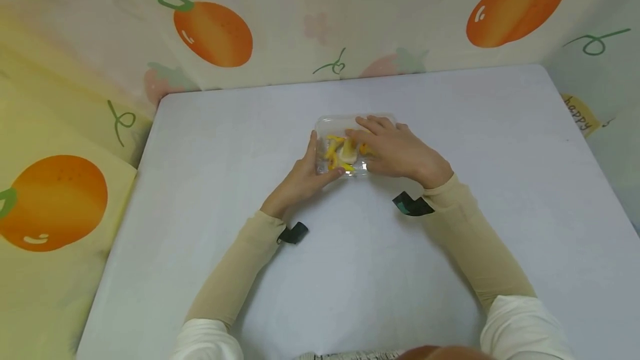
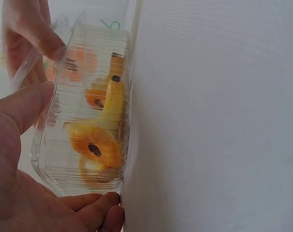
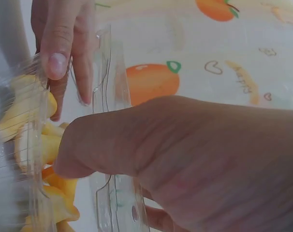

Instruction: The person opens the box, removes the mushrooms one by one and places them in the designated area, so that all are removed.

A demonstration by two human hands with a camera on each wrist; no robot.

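A clear plastic box [image 1: 321,126] [image 2: 64,159] stands on the table, with several yellow, banana-like pieces [image 1: 348,153] [image 2: 95,145] [image 3: 28,108] inside, some with orange ends and dark spots. At its left side, the left hand [image 1: 299,181] [image 2: 25,159] [image 3: 59,36] holds the box between thumb and fingers. The right hand [image 1: 402,153] [image 2: 28,36] [image 3: 180,154] lies over the box's right part, fingers spread, its thumb beside the pieces in the right wrist view. Some right fingertips are hidden behind clear plastic or the hand.
The white table [image 1: 360,271] extends around the box. Behind it hangs a patterned cloth [image 1: 280,26] with orange fruit prints. Dark straps [image 1: 295,233] show at the wrists, and the person's sleeves [image 1: 240,271] reach in from the near edge.
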